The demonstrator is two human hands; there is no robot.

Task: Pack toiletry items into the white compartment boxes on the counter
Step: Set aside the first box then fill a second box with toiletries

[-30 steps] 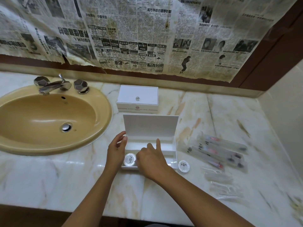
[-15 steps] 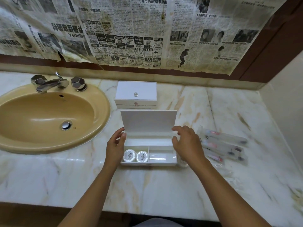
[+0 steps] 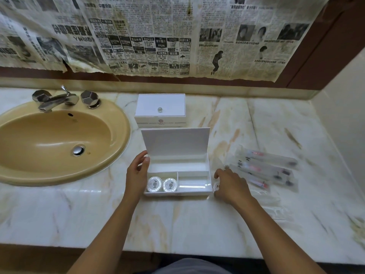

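The open white compartment box [image 3: 177, 175] stood on the marble surface [image 3: 177, 224], near its front edge, with the lid [image 3: 175, 142] raised upright at the rear. The interior was divided into a long rear compartment and two front compartments. Two round wrapped toiletry discs [image 3: 162, 184] lay side by side, touching, in the front left compartment. The front right compartment showed only a bright reflection; any contents could not be told.

The left hand [image 3: 137, 175] rested against the left wall of the box. Its grip was loosely spread, fingers gently curved, with the thumb near the lower left corner of the lid. Nothing was held in it.

The right hand [image 3: 230, 185] lay on the surface just beside the right wall of the box. Its grip was curled down over a third round wrapped disc [image 3: 215, 187], the fingertips closing on its rim. Most of that disc was hidden by the fingers.

To the right of the right hand, several clear sleeved toothbrush packs [image 3: 266, 167] lay roughly parallel on the surface, blurred. Further clear packets [image 3: 276, 206] lay nearer the front edge, too blurred to identify.

A second white box [image 3: 160, 109], closed, with a small knob on its lid, stood behind the open box and apart from it. A beige sink [image 3: 59, 139] with a metal tap [image 3: 57, 98] was set into the surface at the left. Newspaper sheets [image 3: 158, 36] covered the wall above.
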